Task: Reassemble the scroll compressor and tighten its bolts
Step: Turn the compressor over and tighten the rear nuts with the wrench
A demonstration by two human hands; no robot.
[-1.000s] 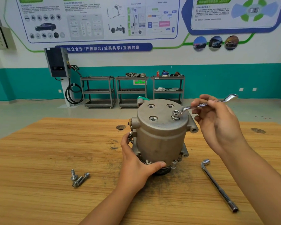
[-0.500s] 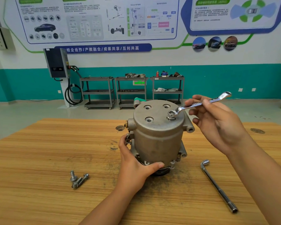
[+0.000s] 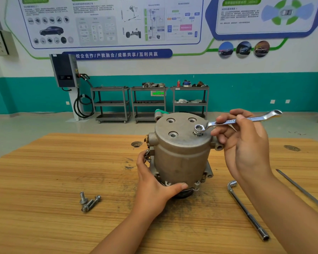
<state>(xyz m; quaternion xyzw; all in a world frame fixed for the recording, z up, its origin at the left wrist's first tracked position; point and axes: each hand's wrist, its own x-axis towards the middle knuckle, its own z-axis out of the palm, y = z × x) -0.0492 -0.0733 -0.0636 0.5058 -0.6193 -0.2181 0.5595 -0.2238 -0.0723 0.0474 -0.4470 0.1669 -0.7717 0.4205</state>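
Note:
The grey scroll compressor (image 3: 180, 154) stands upright in the middle of the wooden table (image 3: 44, 180). My left hand (image 3: 154, 187) grips its lower left side, thumb across the front flange. My right hand (image 3: 246, 143) holds a silver ring spanner (image 3: 233, 121) by its shaft. The spanner's ring end sits over a bolt (image 3: 198, 132) at the right of the compressor's top face. Three other bolt holes in the top face are empty. Three loose bolts (image 3: 89, 201) lie on the table to the left.
An L-shaped socket wrench (image 3: 246, 209) lies on the table right of the compressor. A thin dark rod (image 3: 301, 191) lies near the right edge. Three metal trolleys (image 3: 149, 103) and a wall charger (image 3: 64, 70) stand far behind the table.
The spanner handle first swung a little away from me, then dropped to a flatter angle. My left hand stayed on the compressor's base.

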